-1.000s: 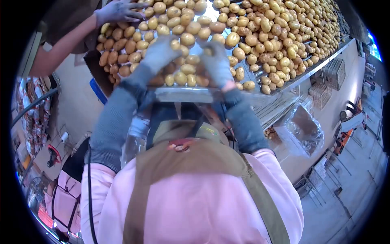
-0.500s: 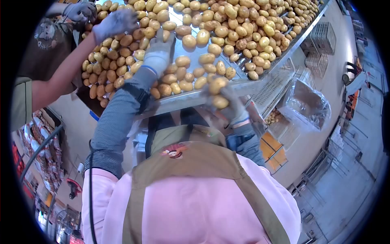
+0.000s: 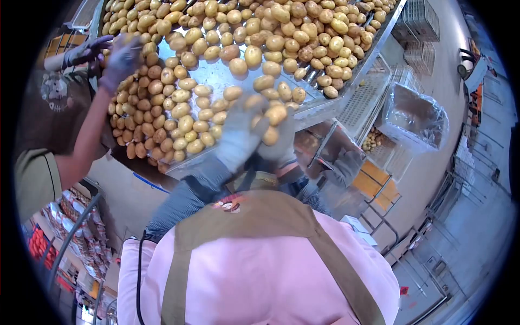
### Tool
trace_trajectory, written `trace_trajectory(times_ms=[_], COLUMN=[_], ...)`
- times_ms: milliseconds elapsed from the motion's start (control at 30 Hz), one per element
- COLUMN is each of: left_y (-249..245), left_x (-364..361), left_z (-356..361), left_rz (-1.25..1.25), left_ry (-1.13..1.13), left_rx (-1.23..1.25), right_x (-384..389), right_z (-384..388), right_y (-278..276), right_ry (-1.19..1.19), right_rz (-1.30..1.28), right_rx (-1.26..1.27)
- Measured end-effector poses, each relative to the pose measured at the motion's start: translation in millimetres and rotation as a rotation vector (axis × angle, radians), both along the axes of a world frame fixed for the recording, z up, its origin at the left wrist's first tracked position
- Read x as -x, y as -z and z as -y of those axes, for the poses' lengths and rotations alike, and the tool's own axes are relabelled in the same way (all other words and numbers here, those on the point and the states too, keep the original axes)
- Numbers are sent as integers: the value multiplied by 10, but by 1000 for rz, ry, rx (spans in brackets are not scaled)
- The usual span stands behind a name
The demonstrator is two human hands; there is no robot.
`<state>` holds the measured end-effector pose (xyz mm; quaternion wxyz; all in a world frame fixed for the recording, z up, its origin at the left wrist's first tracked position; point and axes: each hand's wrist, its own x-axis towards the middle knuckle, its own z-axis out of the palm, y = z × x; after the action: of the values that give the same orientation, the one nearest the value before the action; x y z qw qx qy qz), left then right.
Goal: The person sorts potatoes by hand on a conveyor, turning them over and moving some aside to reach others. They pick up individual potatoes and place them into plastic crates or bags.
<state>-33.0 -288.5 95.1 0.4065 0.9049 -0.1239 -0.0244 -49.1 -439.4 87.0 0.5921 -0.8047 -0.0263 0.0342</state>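
Observation:
My right hand [image 3: 280, 145], in a pale work glove, is close to my chest at the front rim of the metal sorting table. Two potatoes [image 3: 276, 114] rest in its grip, one above the other. Beside it on the left, my gloved left hand [image 3: 240, 135] reaches over the rim, its fingers smeared by motion near the held potatoes. Many loose yellow-brown potatoes [image 3: 185, 123] lie on the tabletop [image 3: 214, 75] around both hands, in a single layer to the left and heaped at the far right.
At the left, a co-worker's gloved hand [image 3: 122, 62] is over the potatoes. A plastic-lined crate [image 3: 414, 119] and stacked pale crates [image 3: 420, 21] stand to the right. Below the table's right side is an open box [image 3: 325, 142]. Filled bags [image 3: 81, 222] are at lower left.
My left hand has drawn back from the far potatoes toward my right hand. My right hand has moved left and inward with its potatoes. The co-worker's hand has shifted left, and the view has shifted.

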Motion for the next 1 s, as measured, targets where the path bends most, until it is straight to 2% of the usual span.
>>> trace_trajectory(times_ms=[67, 133, 167, 200, 233, 267, 300, 333, 367, 400, 467, 533, 600, 667, 700, 767, 800, 833, 867, 900, 967, 1000], left_y=[-55, -183, -208, 132, -35, 93, 352, 333, 707, 786, 586, 516, 186, -486, -181, -177, -214, -285, -390, -466, -481, -461], left_x=[34, -179, -280, -379, -711, -1000, -1240, -1462, -1581, -1643, -1811, -1578, -1272, -843, -692, -488, -465, -488, -528, -584, -910, -1098], left_z=[77, 4, -19, -67, -113, -135, -102, 24, 85, 113, 43, -47, 60, 357, 454, 619, 699, 785, 893, 1016, 1246, 1376], left_rz=[72, -105, -198, -174, -233, 27, 181, 72, 151, 223, 64, -33, 153, -457, 123, 179, 159, 21, -120, -261, -216, -196], left_ry=[88, 198, 253, 125, 52, 126, 193, 293, 320, 361, 433, 54, -6, 67, 268, 308, 327, 339, 351, 357, 315, 312], left_rx=[-220, -25, 75, 453, 141, -91, -355, -623, -749, -750, -514, 129, 298, 435, 126, 26, -10, 131, 275, 416, 282, 226], right_x=[-6, -39, -132, -177, -222, -268, -273, -282, -296, -309, -324, -303, -395, -276, -151, -234, -208, -179, -244, -313, -913, -832], right_z=[-164, -202, -166, -134, -102, -71, -71, -56, -21, 14, 76, 152, 265, 388, 402, 445, 546, 677, 795, 911, 969, 1321], right_y=[-82, -182, -272, -326, -379, -433, -484, -529, -530, -531, -431, -365, -407, -56, 50, -154, -109, -86, -38, 0, -103, -18], right_ry=[162, 256, 281, 279, 289, 310, 278, 244, 259, 274, 352, 449, 464, 402, 434, 403, 389, 373, 224, 43, -689, -654], right_rz=[-88, -69, -192, -254, -320, -389, -246, -111, -88, -66, -228, -393, -485, -251, -128, -36, -11, 19, 103, 143, 361, 287], right_rx=[-221, -340, -611, -798, -990, -1172, -886, -593, -578, -562, -1020, -1395, -1639, -1207, -683, -470, -723, -973, -1288, -1596, -2249, -2600])
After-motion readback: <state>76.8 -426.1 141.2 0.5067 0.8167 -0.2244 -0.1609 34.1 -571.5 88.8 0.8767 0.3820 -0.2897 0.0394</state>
